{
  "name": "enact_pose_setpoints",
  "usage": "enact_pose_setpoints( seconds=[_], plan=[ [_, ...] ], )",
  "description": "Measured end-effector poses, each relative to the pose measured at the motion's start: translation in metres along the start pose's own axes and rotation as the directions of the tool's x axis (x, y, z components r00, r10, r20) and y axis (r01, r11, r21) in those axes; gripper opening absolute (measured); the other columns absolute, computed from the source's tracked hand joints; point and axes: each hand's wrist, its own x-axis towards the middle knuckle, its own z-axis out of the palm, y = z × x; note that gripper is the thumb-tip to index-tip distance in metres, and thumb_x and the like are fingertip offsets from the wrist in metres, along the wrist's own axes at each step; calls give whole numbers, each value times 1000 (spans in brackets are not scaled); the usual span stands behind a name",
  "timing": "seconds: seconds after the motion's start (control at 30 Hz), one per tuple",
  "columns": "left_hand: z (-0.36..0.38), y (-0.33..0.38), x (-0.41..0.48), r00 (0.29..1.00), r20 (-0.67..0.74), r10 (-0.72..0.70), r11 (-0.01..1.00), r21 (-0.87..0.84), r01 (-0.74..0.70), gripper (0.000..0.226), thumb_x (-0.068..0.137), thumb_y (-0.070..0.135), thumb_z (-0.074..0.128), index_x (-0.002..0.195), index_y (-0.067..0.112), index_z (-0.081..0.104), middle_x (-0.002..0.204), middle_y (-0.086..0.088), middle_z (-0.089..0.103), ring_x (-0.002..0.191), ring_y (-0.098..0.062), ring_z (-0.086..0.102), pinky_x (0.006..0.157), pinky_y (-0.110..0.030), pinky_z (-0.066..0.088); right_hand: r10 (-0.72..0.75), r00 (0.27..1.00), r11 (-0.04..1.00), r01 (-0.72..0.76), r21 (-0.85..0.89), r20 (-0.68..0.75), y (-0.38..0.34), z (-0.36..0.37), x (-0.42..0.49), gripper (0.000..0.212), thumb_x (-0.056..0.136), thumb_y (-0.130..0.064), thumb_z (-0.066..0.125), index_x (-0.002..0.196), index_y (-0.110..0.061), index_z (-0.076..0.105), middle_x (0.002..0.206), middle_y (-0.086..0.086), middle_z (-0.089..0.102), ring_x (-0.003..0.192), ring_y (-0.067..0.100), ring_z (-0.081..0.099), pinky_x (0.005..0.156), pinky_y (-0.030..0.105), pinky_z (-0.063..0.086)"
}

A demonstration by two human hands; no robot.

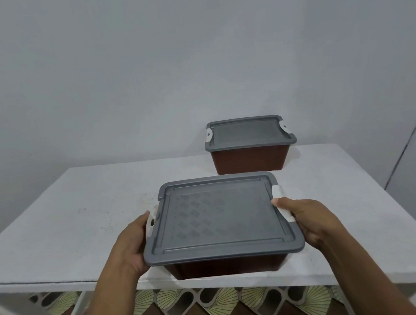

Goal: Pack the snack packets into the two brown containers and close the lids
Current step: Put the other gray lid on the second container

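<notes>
The left hand [133, 242] is clamped on the left side of the near container [226, 267], a brown rectangular plastic tub. Its thumb lies by the white plastic latch [150, 221] there, and its fingers are tucked out of sight under the rim. The right hand [308, 221] grips the opposite side the same way, with the thumb laid over the right-hand latch and the fingers hidden below.

The tub's flat grey plastic lid [221, 220], moulded with a diamond pattern, sits level and squarely seated all round. Whether either latch is fully snapped down I cannot tell. The tub is at the front edge of the white painted table [80, 222], but the picture does not settle whether its base rests there or is lifted slightly clear.

Well apart, toward the back right of the table against the pale wall, stands the far container [250, 158]. It is a matching brown tub, also under a grey lid with a white latch at each end.

No snack packets are visible on the table or in either hand. Packing therefore looks finished, with both lids on, though nothing shows what the tubs contain. What seems left is setting this tub in place and perhaps pressing its latches home.

Below the table edge is a floor tiled in brown, with green fan shapes.
</notes>
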Motion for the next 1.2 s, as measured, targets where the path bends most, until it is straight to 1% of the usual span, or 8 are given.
enact_pose_setpoints(
  seconds=[0.2, 0.33, 0.57, 0.7, 0.8, 0.9, 1.0, 1.2],
  plan=[
    [0, 0, -1, 998, 54, -36, 999, -6, 36, 46, 88, 48, 74, 118, 12, 72, 117, -21, 73, 101, -41, 72, 93, -63, 54, 10, 1000, 1000, -10, -10, -2, -1, 1, 0, 24, 86, -19, 77, 96, 1, 69, 90, 20, 76, 82, 37, 74, 69, 45, 62],
    [5, 1, -2, 999, 2, 44, 998, 44, -44, 62, 74, 41, 89, 124, 12, 67, 114, -23, 74, 103, -44, 72, 93, -68, 52, 13, 1000, 1000, -14, -13, -8, 0, 1, 1, 24, 87, -19, 77, 97, 1, 69, 92, 20, 76, 84, 38, 74, 70, 46, 62],
    [13, 6, -6, 983, -79, 165, 954, 267, -138, 51, 74, 36, 89, 110, 4, 71, 97, -19, 78, 85, -42, 76, 82, -61, 59, 26, 999, 999, -26, -24, -19, -1, 0, 0, 25, 87, -20, 77, 99, 0, 69, 91, 18, 76, 81, 36, 74, 64, 42, 62],
    [14, 9, -6, 970, -79, 229, 909, 373, -184, 46, 79, 36, 85, 108, 4, 71, 108, -17, 75, 83, -36, 77, 74, -49, 63, 13, 1000, 999, -13, -41, -6, -3, 0, -3, 20, 89, -19, 74, 95, -1, 68, 85, 15, 76, 73, 31, 73, 53, 34, 58],
    [13, 11, -2, 969, -71, 236, 884, 430, -183, 50, 82, 42, 81, 114, 6, 69, 118, -11, 68, 90, -32, 76, 79, -52, 62, 5, 1000, 996, -5, -90, -2, -3, 1, -1, 24, 90, -24, 73, 98, -2, 70, 83, 13, 77, 75, 31, 75, 64, 42, 62],
    [14, 13, -2, 974, -50, 221, 838, 520, -164, 55, 87, 55, 72, 120, 11, 68, 122, -8, 68, 94, -30, 74, 73, -42, 62, 7, 1000, 979, -6, -204, 0, -4, 5, 4, 37, 95, -46, 63, 105, -11, 69, 97, 11, 76, 88, 33, 74, 81, 49, 62],
    [16, 15, -2, 969, -39, 243, 799, 575, -177, 59, 90, 61, 65, 121, 11, 68, 123, -6, 66, 99, -28, 71, 73, -38, 60, -9, 1000, 949, 5, -314, -10, -6, 10, 5, 49, 99, -59, 46, 112, -15, 65, 105, 6, 70, 93, 28, 70, 76, 41, 61],
    [15, 16, 2, 947, -19, 320, 765, 595, -247, 57, 93, 55, 64, 126, 8, 67, 124, -6, 61, 92, -17, 66, 65, -33, 54, -91, 995, 922, 70, -380, -38, -9, 19, 4, 42, 104, -53, 40, 115, -18, 60, 106, 6, 61, 89, 20, 62, 80, 39, 56]
  ],
)
